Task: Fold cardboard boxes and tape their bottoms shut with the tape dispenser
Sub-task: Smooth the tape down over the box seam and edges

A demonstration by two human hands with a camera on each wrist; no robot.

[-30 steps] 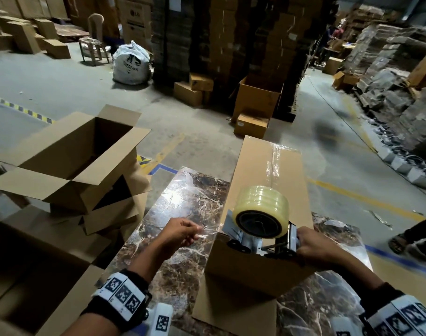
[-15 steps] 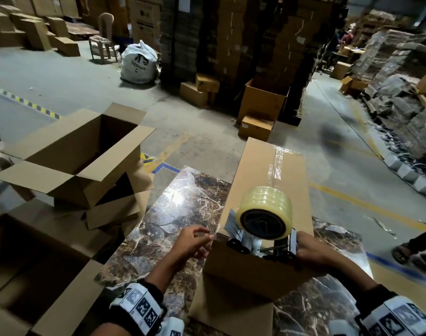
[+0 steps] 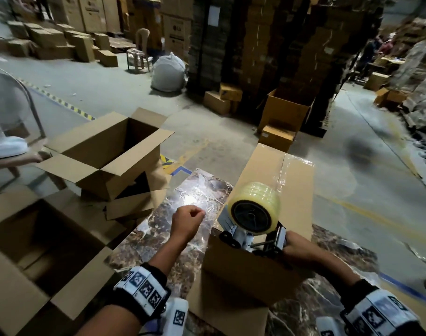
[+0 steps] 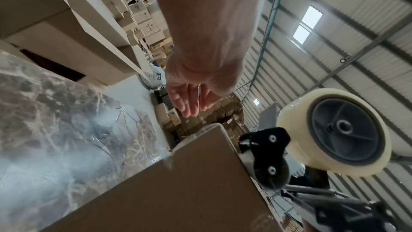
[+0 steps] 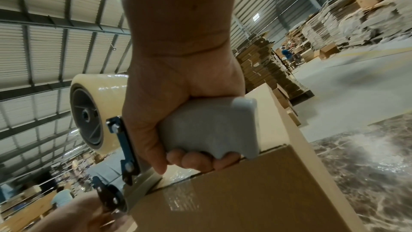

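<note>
Box: the cardboard box (image 3: 275, 190) lies bottom-up on the marble surface (image 3: 158, 238); tape runs along its seam
Right hand (image 5: 178, 121): fingers clenched round the tape dispenser (image 3: 253, 221), at the box's near edge, probably to cut
Left hand (image 3: 186, 220): fingers curled beside the box; contents unclear

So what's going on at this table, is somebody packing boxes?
A person is taping a cardboard box shut on a marble-patterned table. Their right hand grips the handle of a tape dispenser sitting at the near edge of the box, where a clear strip already runs along the top seam. Their left hand is beside the box, fingers curled; whether it pinches any tape is unclear. Open boxes are piled to the left.
</note>
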